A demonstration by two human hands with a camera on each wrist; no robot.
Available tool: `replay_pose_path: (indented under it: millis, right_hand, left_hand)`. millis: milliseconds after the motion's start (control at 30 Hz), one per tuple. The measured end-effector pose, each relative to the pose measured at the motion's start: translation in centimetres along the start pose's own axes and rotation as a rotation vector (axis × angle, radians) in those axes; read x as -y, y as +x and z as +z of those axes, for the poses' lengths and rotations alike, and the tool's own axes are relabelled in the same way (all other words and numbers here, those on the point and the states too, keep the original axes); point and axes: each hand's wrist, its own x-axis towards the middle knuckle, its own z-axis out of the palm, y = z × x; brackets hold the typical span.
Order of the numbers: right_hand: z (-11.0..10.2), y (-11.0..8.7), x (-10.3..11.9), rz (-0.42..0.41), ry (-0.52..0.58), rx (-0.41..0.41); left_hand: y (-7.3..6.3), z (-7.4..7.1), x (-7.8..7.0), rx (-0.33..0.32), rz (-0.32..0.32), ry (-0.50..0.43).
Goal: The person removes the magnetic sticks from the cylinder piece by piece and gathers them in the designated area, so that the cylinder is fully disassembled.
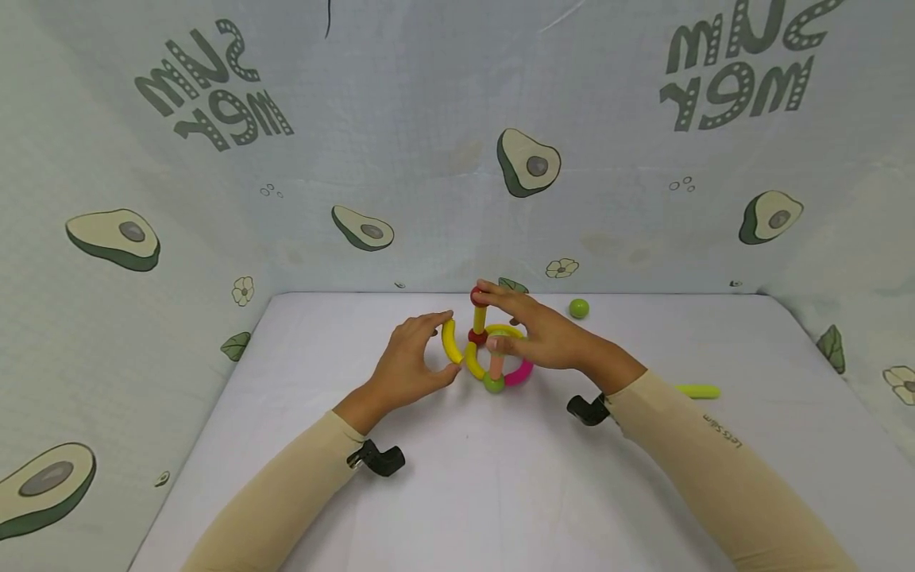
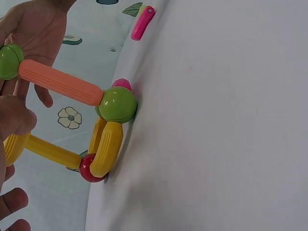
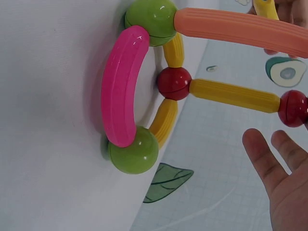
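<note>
My left hand (image 1: 411, 357) pinches a curved yellow toy rod (image 1: 451, 342) between thumb and fingers, just left of a ball-and-rod toy structure. The structure's ring joins curved yellow rods, a curved pink rod (image 3: 118, 86), green balls (image 2: 118, 104) and a red ball (image 3: 174, 83). A straight yellow rod (image 3: 234, 95) and an orange rod (image 2: 61, 82) rise from it. On the yellow rod sits an upper red ball (image 1: 477, 297). The right hand (image 1: 546, 330) reaches over the structure, fingers extended at this ball, thumb by the orange rod's top, which it hides in the head view.
A loose green ball (image 1: 579, 308) lies towards the table's back edge. The right forearm partly covers a lime-green rod (image 1: 698, 392). Another pink rod (image 2: 143, 23) lies farther off in the left wrist view. A patterned cloth surrounds the white table (image 1: 465, 492).
</note>
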Motion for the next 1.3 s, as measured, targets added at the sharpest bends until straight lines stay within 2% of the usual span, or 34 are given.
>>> replay_pose_path:
  millis: [200, 467, 800, 1100, 1300]
  right_hand:
    - [0.1, -0.1, 0.0, 0.021, 0.017, -0.003]
    - [0.2, 0.1, 0.1, 0.029, 0.002, -0.007]
    - [0.2, 0.1, 0.1, 0.025, 0.013, -0.018]
    - [0.2, 0.1, 0.1, 0.026, 0.019, -0.015]
    - [0.2, 0.1, -0.1, -0.004, 0.016, -0.016]
  left_hand:
    - [-1.0, -0.1, 0.6, 0.05, -0.106, -0.018]
    - [-2.5, -0.9, 1.6, 0.109, -0.174, -0.012]
    - [-3.8, -2.1, 3.0, 0.17, -0.225, -0.018]
    - [-5.1, -3.2, 4.8, 0.198, -0.209, -0.029]
    - [-5.8, -4.0, 6.0, 0.231, -0.271, -0.015]
